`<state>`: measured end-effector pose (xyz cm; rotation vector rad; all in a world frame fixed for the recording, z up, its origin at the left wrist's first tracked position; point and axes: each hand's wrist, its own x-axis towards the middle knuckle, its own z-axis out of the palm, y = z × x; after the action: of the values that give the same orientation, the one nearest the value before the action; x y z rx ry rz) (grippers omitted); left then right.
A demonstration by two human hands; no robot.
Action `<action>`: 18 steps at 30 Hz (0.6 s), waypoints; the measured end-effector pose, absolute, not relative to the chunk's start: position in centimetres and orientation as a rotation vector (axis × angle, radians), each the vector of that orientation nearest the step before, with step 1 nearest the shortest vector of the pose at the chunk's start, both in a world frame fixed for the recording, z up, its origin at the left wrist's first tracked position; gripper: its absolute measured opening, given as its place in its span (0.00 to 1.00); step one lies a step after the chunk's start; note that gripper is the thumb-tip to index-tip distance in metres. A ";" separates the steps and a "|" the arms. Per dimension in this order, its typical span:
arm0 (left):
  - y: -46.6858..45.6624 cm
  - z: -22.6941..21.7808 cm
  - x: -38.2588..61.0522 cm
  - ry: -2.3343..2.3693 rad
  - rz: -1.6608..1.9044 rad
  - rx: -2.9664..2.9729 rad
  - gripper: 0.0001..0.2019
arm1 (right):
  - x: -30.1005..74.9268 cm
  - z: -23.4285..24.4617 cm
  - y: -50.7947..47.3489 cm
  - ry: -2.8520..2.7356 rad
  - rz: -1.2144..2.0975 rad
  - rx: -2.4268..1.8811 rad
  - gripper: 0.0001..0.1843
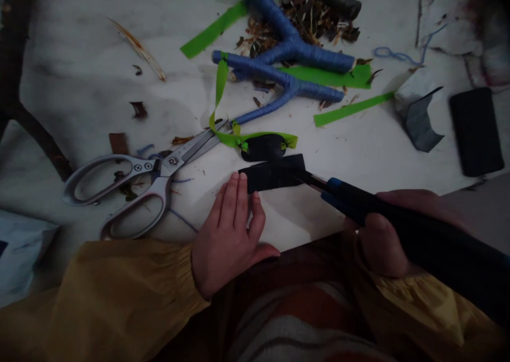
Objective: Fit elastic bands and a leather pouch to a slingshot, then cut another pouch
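My left hand (235, 226) lies flat on the table, its fingertips at the left end of a black rectangular strip (257, 179). In my right hand (386, 242) is a long black tool (370, 205) with blue parts near the front; I cannot make out its exact kind. Its narrow tip meets the right part of the strip. Just beyond the strip lies a black pouch (263, 148) with green bands (220, 86) knotted at both ends. These bands lead to a forked stick wrapped in blue cord (274, 74).
Large scissors (175, 160) lie at left, blades partly under a green band. A second blue-wrapped forked stick (295, 46) rests among bark scraps (306, 17). Green strips (354, 109), a dark phone-like slab (476, 131) and a bare branch (40, 134) surround the work.
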<state>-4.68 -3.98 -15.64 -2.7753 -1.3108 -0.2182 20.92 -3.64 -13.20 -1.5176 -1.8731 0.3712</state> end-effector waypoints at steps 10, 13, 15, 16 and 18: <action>-4.0 -15.6 -4.7 -1.312 -0.207 -2.770 0.47 | 15.3 -12.3 -1.9 -2.020 0.279 -1.295 0.21; -4.0 -15.5 -4.7 -1.310 -0.209 -2.778 0.47 | 15.2 -12.1 -1.5 -2.060 0.261 -1.278 0.21; -4.0 -15.5 -4.7 -1.311 -0.208 -2.776 0.47 | 15.1 -11.8 -1.2 -2.073 0.259 -1.265 0.20; -4.0 -15.5 -4.7 -1.317 -0.208 -2.772 0.47 | 15.0 -11.6 -1.0 -2.067 0.250 -1.240 0.19; -4.0 -15.5 -4.7 -1.324 -0.216 -2.771 0.48 | 14.8 -11.6 -1.0 -2.065 0.239 -1.170 0.20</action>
<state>-4.69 -3.98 -15.55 -2.7711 -1.3245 -0.2164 14.83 -1.01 -11.62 -1.1698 -2.0648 0.2390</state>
